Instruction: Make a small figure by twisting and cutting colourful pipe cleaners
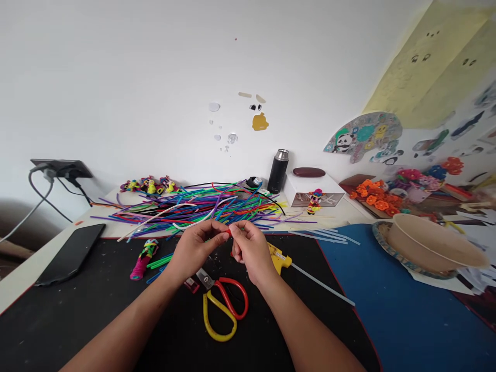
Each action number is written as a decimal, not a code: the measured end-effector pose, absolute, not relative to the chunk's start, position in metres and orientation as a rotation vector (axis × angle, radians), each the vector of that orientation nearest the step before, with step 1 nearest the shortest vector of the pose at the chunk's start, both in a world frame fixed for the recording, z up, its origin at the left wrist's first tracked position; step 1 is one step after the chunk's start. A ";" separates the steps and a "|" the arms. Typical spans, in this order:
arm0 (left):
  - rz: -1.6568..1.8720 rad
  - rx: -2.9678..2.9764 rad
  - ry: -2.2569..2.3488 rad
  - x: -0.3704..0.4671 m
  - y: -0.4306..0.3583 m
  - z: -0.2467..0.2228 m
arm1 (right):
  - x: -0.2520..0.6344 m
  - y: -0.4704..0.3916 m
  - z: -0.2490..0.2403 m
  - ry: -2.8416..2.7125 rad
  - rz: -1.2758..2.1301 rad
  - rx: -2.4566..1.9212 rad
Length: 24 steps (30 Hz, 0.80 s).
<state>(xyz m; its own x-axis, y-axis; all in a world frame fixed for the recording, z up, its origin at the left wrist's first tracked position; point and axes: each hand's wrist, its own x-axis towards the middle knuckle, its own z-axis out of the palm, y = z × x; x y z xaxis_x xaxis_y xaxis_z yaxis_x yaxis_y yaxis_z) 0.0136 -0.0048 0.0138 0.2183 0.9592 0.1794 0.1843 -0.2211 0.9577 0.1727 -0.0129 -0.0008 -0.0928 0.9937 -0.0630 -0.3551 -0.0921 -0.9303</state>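
Note:
My left hand (pixel 199 249) and my right hand (pixel 251 249) meet above the black mat, thumbs and fingers pinched together. Between the fingertips shows a small red piece (pixel 228 231), mostly covered, so its kind is unclear. Just below my hands lie scissors (pixel 220 315) with one red and one yellow handle, their blades partly hidden by my left hand. A yellow glue gun (pixel 279 259) with a long glue stick in its back lies beside my right hand, which hides part of it. Left of my left hand rests a small pipe-cleaner figure (pixel 144 260) with a pink lower part.
A heap of colourful pipe cleaners (pixel 201 206) spreads along the back. A black phone (pixel 72 254) lies at the left. Behind stand a black thermos (pixel 278 171) and a white box (pixel 313 192). Loose glue sticks (pixel 325 236) and a beige bowl (pixel 434 243) are at the right.

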 end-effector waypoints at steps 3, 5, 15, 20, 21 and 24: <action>1.091 1.584 1.089 0.015 -0.003 0.014 | 0.172 -0.012 -0.001 -0.938 1.469 -0.946; 1.068 1.585 1.103 0.016 0.000 0.015 | 0.175 -0.010 0.001 -0.915 1.465 -0.938; 0.528 2.101 1.369 0.018 0.026 -0.003 | 0.195 -0.001 0.013 -0.781 1.429 -0.818; 0.415 2.317 1.429 0.035 0.035 -0.011 | 0.193 -0.001 0.013 -0.791 1.434 -0.819; 0.399 2.324 1.427 0.039 0.036 -0.013 | 0.193 -0.001 0.013 -0.788 1.434 -0.821; 0.341 2.344 1.416 0.045 0.041 -0.015 | 0.193 -0.001 0.013 -0.783 1.434 -0.819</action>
<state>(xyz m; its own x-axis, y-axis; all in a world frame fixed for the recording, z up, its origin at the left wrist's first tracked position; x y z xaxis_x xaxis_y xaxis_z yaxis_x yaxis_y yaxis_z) 0.0451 0.0408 -0.0154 0.4631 0.8862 0.0112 0.7939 -0.4204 0.4393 0.1933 -0.0012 0.0129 -0.0029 0.9997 -0.0263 -0.5182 -0.0240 -0.8549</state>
